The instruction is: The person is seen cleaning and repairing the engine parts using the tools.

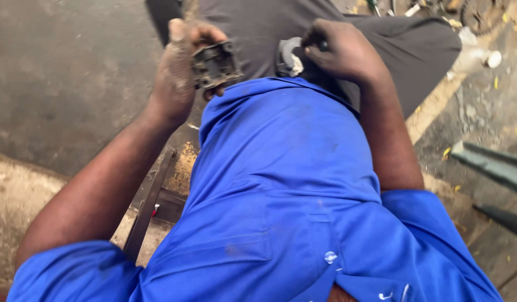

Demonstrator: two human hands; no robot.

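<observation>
My left hand (177, 70) grips a dark, grimy metal block-shaped part (215, 64) and holds it over my lap. Just to its right, my right hand (342, 50) is closed on a curved grey metal piece (289, 57) resting against my dark trousers (404, 39). The two parts are close together but apart. My blue shirt (281, 184) fills the middle of the view and hides my lap below the hands.
A dark concrete floor (63, 78) lies to the left, with a sandy patch (18, 196) lower left. A thin metal bar (149, 204) leans under my left arm. Debris and a small white cap (494, 59) lie at upper right; greenish metal pieces (493, 165) at right.
</observation>
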